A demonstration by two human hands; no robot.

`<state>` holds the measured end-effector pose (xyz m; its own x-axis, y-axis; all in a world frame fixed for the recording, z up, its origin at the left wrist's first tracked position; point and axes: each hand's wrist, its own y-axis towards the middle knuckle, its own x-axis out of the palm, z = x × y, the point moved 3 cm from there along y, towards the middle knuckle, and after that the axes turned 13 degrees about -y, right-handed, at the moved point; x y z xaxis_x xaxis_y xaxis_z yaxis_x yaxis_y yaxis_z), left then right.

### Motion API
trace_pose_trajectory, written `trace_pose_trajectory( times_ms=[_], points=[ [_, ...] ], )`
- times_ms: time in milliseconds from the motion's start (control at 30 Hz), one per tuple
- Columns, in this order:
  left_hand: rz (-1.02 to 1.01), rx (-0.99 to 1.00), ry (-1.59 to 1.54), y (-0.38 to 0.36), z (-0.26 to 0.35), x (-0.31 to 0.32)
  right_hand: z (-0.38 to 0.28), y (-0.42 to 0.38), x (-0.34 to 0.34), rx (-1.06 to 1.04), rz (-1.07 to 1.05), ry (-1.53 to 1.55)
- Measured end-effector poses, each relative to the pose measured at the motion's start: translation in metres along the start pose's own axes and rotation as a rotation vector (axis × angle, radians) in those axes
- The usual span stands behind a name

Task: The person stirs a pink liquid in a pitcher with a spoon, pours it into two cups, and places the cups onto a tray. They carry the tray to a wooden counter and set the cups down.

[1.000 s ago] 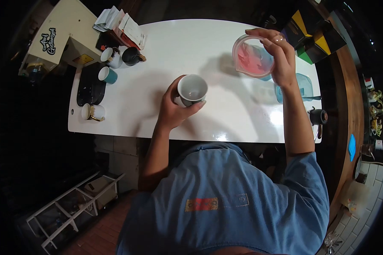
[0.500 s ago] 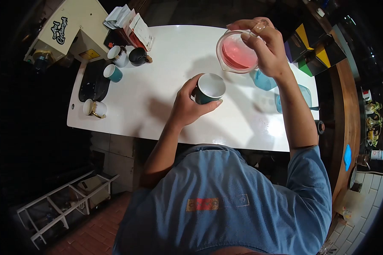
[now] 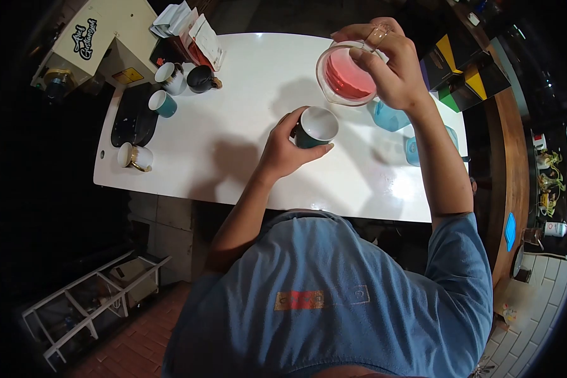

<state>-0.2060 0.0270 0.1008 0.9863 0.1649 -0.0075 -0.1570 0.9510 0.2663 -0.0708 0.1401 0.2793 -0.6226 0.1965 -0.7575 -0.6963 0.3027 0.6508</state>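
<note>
Near the cup (image 3: 319, 126) clasped in the left hand (image 3: 285, 150), a pink-filled jug (image 3: 348, 79) is held tilted by the right hand (image 3: 397, 72).

Two teal cups (image 3: 307, 137), two white-and-gold mugs (image 3: 176, 80), one black vessel (image 3: 201, 79), one black tray (image 3: 132, 123), one glass jug (image 3: 348, 77) and two blue containers (image 3: 391, 117) are on or over the worktop (image 3: 246, 60), the last two towards its right edge.
</note>
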Motion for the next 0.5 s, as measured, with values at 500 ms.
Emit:
trace_pose_trajectory(
  times_ms=[500],
  points=[
    [-0.034, 0.011, -0.090, 0.0011, -0.0035, 0.0046, -0.0039, -0.0017, -0.0051, -0.007, -0.049, -0.054]
  ],
)
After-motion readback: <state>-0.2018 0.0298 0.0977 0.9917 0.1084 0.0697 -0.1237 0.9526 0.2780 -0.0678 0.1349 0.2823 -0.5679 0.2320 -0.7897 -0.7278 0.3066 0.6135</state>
